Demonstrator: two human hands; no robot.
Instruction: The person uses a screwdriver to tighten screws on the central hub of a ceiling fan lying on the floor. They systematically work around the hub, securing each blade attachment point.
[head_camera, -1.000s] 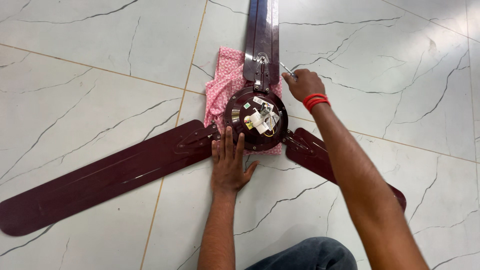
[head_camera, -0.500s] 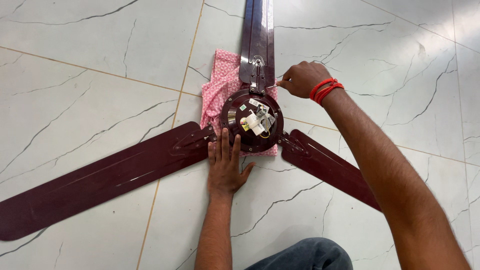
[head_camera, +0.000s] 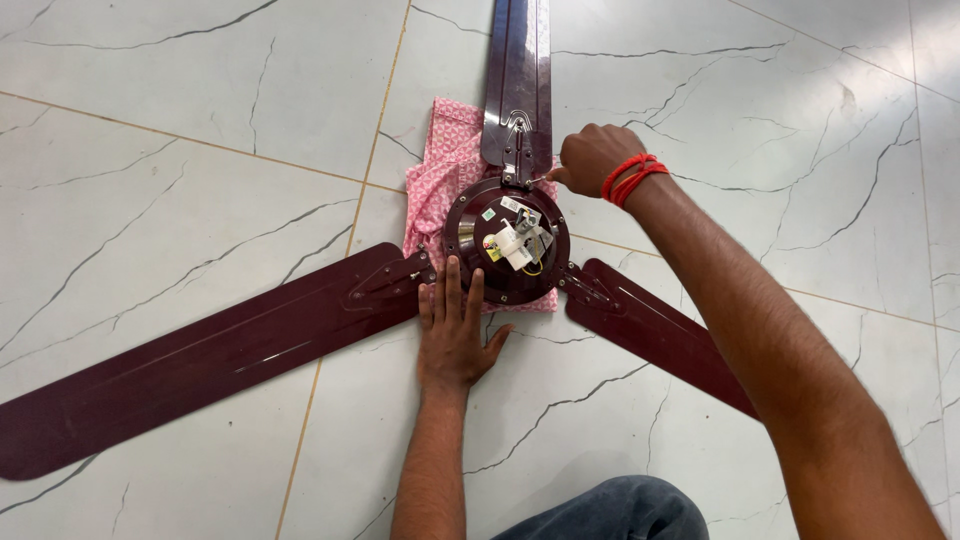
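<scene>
Fan blades (head_camera: 200, 360) dark maroon, glossy; hub (head_camera: 507, 240) maroon, white and yellow parts at centre; cloth (head_camera: 450, 170) pink, fine white dots; wristband (head_camera: 632, 177) red; floor (head_camera: 180, 200) white marble, grey veins; jeans (head_camera: 620, 512) blue, near edge.

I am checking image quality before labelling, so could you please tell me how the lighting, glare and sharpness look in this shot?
Head view: soft, even daylight; the marble floor shows only faint sheen, no harsh glare. Pale streaks of reflection run along the left fan blade. The motor hub, left hand and right hand are sharp, with short soft shadows beneath them. The right forearm, nearest the camera, looks enlarged.
</scene>
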